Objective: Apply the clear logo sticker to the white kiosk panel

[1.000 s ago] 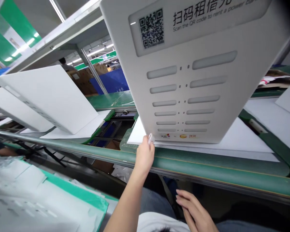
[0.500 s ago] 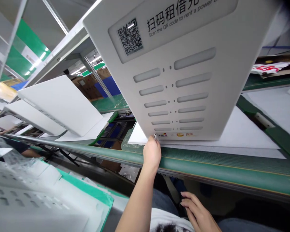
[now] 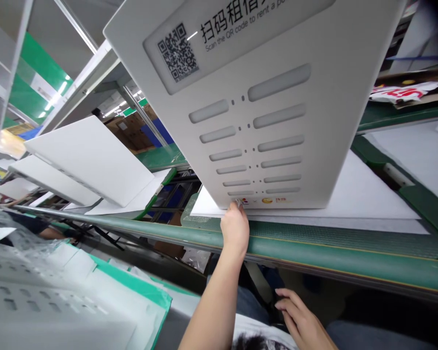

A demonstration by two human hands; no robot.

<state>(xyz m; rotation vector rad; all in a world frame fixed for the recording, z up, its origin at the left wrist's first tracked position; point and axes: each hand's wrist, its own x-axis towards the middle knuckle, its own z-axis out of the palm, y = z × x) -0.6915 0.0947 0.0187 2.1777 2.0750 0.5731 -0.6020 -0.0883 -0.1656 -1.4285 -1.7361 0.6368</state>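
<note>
Here stands the tall white slotted cabinet with the QR code (image 3: 244,126), tilted in view, its lower edge down on a flat white sheet (image 3: 374,201) atop the conveyor. That sheet runs well out past the cabinet's right lower corner; its front margin lies just behind the rounded green conveyor rail (image 3: 324,249). Over on the left, a dark gap in the line separates this sheet from the plain white box-shaped cabinet (image 3: 91,160).

And the left hand (image 3: 235,226), reaching up over the rail, forearm slanting from below, has thumb and fingers pinching a small pale scrap (image 3: 238,202) right by the coloured logos; whether the scrap touches the cabinet, I can't tell. The right hand (image 3: 301,316) hangs below the rail, near the lap, fingers loosely spread and gently bent.
</note>
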